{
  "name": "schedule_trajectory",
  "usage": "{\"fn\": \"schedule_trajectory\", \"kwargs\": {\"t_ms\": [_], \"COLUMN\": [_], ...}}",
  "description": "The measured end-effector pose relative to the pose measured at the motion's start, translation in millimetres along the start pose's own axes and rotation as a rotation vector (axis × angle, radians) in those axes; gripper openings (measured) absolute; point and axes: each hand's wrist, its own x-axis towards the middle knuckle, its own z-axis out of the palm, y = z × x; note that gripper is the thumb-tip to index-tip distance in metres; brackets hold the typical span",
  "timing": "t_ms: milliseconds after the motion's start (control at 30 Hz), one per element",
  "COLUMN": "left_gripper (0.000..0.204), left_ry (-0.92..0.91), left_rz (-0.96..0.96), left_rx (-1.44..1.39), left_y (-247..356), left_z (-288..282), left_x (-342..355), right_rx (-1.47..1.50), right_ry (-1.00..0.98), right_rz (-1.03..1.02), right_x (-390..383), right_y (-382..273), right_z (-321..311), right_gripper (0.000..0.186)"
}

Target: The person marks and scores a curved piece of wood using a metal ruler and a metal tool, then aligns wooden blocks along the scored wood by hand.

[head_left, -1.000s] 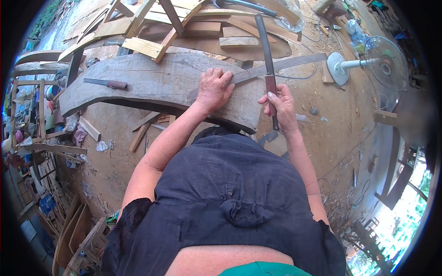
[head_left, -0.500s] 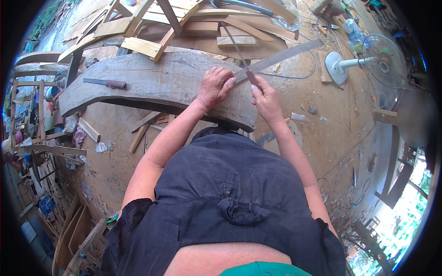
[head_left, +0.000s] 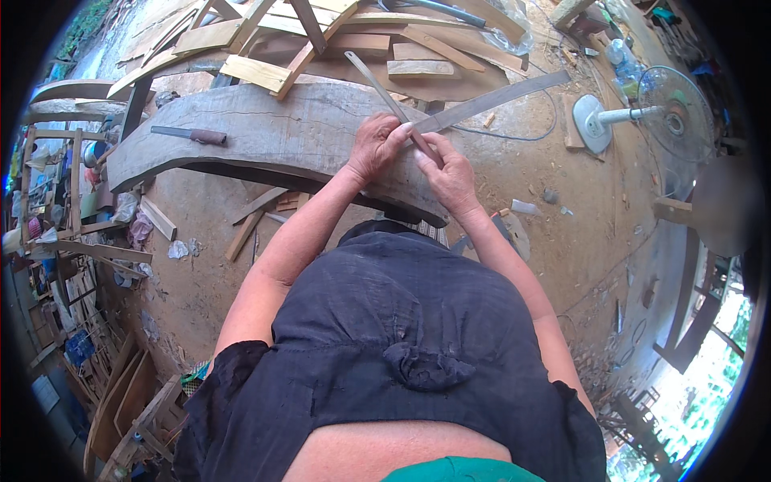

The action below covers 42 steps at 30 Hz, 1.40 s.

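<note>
A long, flat grey metal blade [head_left: 506, 98] lies slantwise across the right end of a curved wooden bench [head_left: 265, 120], its far end sticking out past the edge. My left hand [head_left: 376, 151] is closed over the blade's near end, pressing it against the bench. In my right hand [head_left: 448, 178] is the brown handle of a slim file [head_left: 374, 84], which crosses the blade beside my left thumb and points away to the far left. My fingers hide the spot where file and blade meet. Another tool [head_left: 193, 134] with a dark handle and a narrow metal blade rests on the bench's left part.
Loose boards [head_left: 426, 60] are piled beyond the bench, with a blue metal bar [head_left: 446, 11] on top. To the right stand a fan [head_left: 598, 120] and plastic bottles [head_left: 622, 58]. A thin cable [head_left: 522, 138] curves over the dirt floor. Wood scraps [head_left: 245, 233] lie left of my legs.
The file has swung left, its tip now farther left and a little nearer. My right hand has shifted left, closer to my left hand, which stays on the blade.
</note>
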Motion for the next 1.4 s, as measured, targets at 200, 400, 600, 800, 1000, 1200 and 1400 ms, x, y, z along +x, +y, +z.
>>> {"fn": "schedule_trajectory", "kwargs": {"t_ms": [200,400,600,800,1000,1200,1400], "left_gripper": [0.037,0.035,0.034,0.036,0.035,0.034,0.038], "left_ry": [-0.011,0.005,0.013,-0.006,0.022,0.013,0.022], "left_rz": [0.040,-0.024,-0.054,-0.012,-0.062,0.066,0.136], "left_rx": [-0.057,-0.117,-0.159,-0.048,-0.161,0.009,0.292], "left_y": [5,8,14,10,14,4,10], "left_z": [-1,2,0,0,4,4,11], "left_x": [0,0,3,2,1,0,-1], "right_rx": [0.572,0.848,1.091,1.181,1.264,1.151,0.853], "right_ry": [-0.279,-0.409,-0.514,-0.530,-0.429,-0.424,-0.141], "right_rz": [0.383,0.426,0.484,0.524,0.552,0.514,0.411], "right_x": [11,13,1,-8,-4,-1,-2], "right_y": [5,15,23,14,7,8,23], "right_z": [-7,-8,-2,-2,0,-3,-43], "right_gripper": [0.026,0.022,0.021,0.020,0.016,0.019,0.019]}}
